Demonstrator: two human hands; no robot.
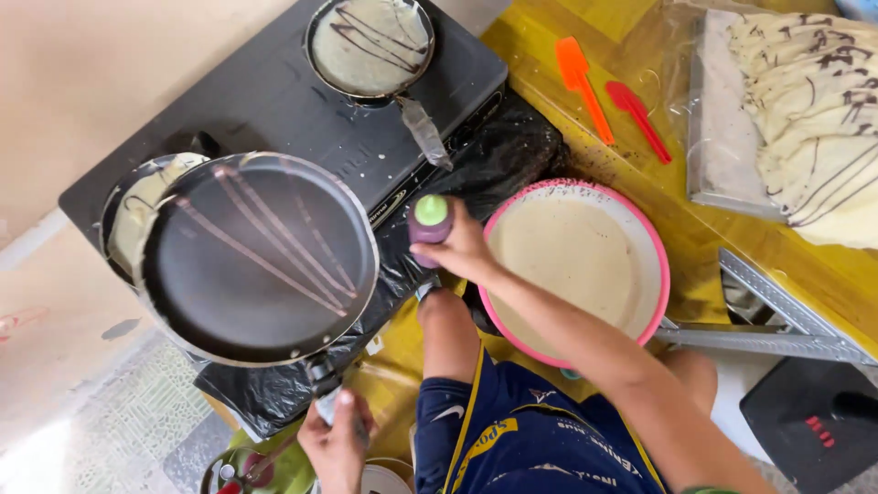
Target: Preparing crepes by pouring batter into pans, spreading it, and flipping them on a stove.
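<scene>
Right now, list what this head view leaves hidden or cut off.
- Pan under the held black pan: mostly covered by it.
- Held pan's handle: wrapped by the left hand.
- Squeeze bottle: lower body behind the right hand.
- Crepe stack: cut by the right edge.

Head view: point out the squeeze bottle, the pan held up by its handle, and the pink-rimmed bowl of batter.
squeeze bottle (430, 224), head view, on its purple body under the green cap.
pan (229, 293), head view, on its dark inner surface.
pink-rimmed bowl (660, 265), head view, on its right rim.
</scene>
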